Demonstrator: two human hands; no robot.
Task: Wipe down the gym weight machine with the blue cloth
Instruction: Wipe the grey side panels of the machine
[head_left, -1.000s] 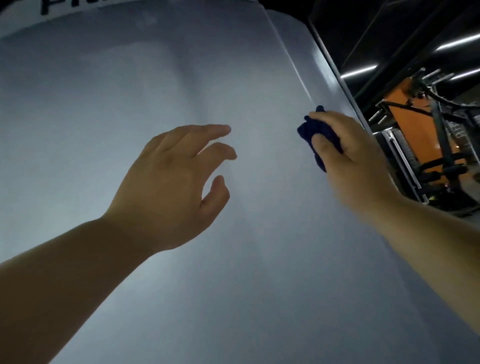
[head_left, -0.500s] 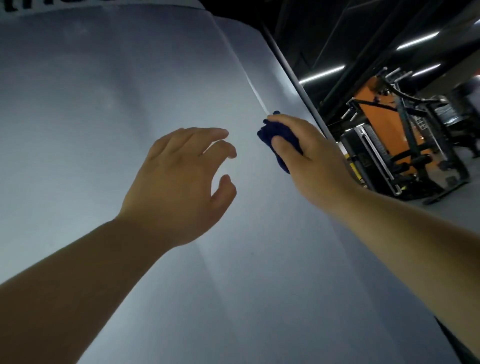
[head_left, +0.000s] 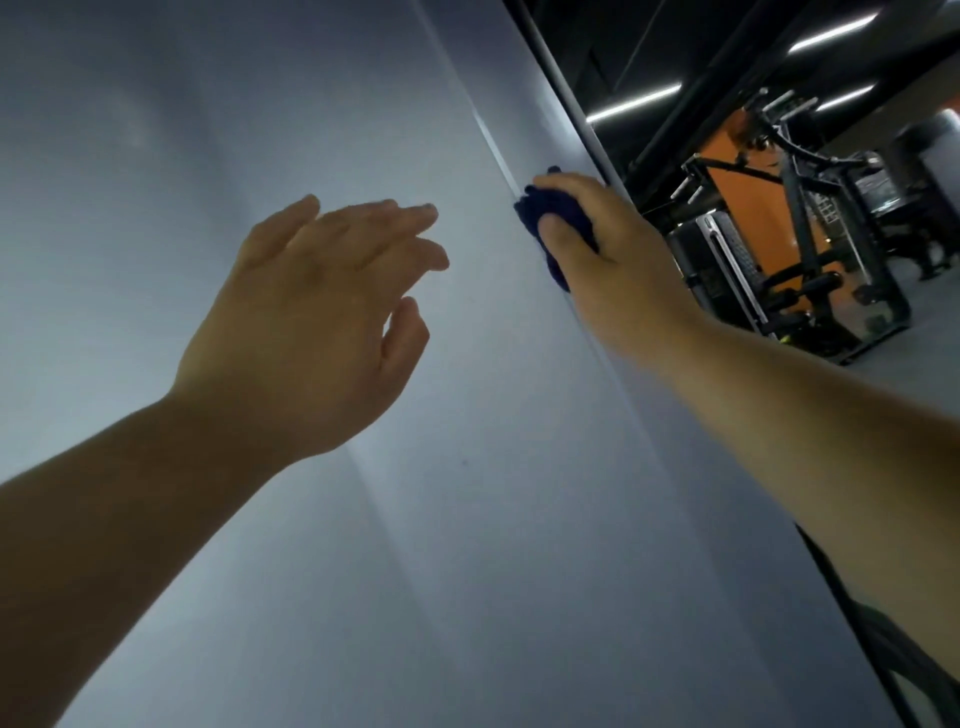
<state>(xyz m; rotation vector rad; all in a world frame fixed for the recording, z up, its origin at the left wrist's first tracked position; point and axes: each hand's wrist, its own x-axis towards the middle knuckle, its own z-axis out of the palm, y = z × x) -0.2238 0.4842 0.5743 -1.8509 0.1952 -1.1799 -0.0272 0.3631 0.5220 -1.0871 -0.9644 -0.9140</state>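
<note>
1. Cloth (head_left: 550, 208): blue, bunched, pinched under curled fingers and thumb of right hand (head_left: 618, 265), pressed to right edge of panel (head_left: 234, 130).
2. Left hand (head_left: 306, 322): fingers loosely spread, holding nothing, left of cloth.
3. Orange machine (head_left: 748, 202): background, well right of fingers.

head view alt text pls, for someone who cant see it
A person's right hand holds a bunched blue cloth against the right edge of a weight machine's grey panel. The left hand is open in front of the panel, holding nothing. An orange and black gym machine stands in the background at right.
</note>
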